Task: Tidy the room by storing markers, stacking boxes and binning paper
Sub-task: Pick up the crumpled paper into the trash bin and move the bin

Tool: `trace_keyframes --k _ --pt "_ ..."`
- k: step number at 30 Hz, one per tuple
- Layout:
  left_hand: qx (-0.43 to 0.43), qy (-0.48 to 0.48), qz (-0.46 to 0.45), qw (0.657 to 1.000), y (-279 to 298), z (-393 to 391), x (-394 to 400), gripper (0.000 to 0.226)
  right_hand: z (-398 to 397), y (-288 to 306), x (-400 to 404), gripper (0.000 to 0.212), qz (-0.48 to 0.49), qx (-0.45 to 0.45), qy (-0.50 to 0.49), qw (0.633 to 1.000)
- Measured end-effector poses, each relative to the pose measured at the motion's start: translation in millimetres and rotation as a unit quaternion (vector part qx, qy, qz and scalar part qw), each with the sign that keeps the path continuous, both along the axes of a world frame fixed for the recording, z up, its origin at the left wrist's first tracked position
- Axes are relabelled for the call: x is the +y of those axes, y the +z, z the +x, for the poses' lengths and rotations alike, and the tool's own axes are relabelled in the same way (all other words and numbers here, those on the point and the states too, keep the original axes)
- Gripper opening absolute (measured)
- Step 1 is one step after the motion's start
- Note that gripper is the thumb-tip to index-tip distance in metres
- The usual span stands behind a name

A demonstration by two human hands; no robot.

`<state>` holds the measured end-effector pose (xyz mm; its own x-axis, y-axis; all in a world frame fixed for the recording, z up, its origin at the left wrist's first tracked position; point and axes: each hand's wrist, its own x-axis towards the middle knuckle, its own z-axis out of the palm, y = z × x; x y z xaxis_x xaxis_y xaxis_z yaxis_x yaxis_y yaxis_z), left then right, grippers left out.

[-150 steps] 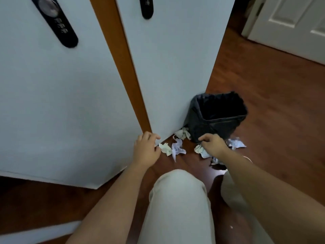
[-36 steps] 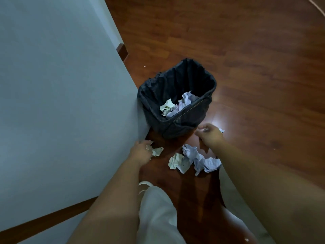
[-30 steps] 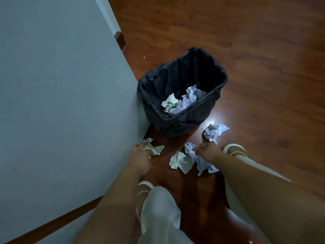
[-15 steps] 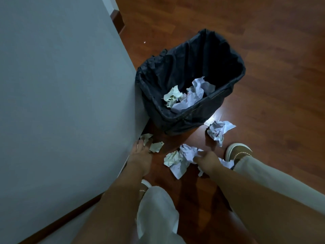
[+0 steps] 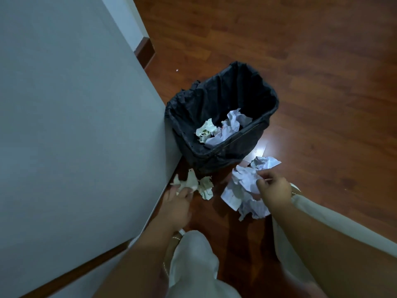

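A black-lined bin (image 5: pixel 266 117) stands on the wooden floor against a white panel, with crumpled paper (image 5: pixel 223 127) inside. My left hand (image 5: pixel 176 203) pinches a small crumpled paper scrap (image 5: pixel 189 181) at the panel's foot; another scrap (image 5: pixel 206 188) lies beside it. My right hand (image 5: pixel 272 190) grips a crumpled white sheet (image 5: pixel 245 179) lifted off a pile of crumpled papers (image 5: pixel 251 206). One more crumpled ball (image 5: pixel 266 162) lies just in front of the bin.
The white panel (image 5: pixel 75 125) fills the left side, close to my left hand. My knees in light trousers (image 5: pixel 193 265) and a shoe (image 5: pixel 295 189) are below the papers. Wooden floor (image 5: pixel 322 72) stretches to the right and beyond the bin.
My right hand has closed on a crumpled sheet from the pile and raised it slightly. My left hand has taken hold of the small scrap by the panel. The view has shifted downward.
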<state>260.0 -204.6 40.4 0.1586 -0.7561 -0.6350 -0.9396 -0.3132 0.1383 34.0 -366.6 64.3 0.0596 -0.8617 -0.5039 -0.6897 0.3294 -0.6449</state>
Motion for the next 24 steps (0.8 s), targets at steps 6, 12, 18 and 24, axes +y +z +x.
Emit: trace_keyframes --k 6,12,18,24 --pt "0.099 0.080 -0.145 0.981 84 -26 22 0.063 3 63 -19 0.015 -0.047 -0.105 -0.159 0.980" --pt "0.124 0.142 -0.320 0.929 185 -24 18 0.057 6 134 -30 0.019 -0.050 -0.234 -0.208 0.948" --pt "0.070 0.089 -0.416 0.902 269 -16 -9 0.061 37 188 -55 0.018 -0.048 -0.307 -0.237 0.920" --pt "0.080 0.106 -0.382 0.915 287 -21 -55 0.064 57 198 -70 0.027 0.007 -0.302 -0.139 0.943"
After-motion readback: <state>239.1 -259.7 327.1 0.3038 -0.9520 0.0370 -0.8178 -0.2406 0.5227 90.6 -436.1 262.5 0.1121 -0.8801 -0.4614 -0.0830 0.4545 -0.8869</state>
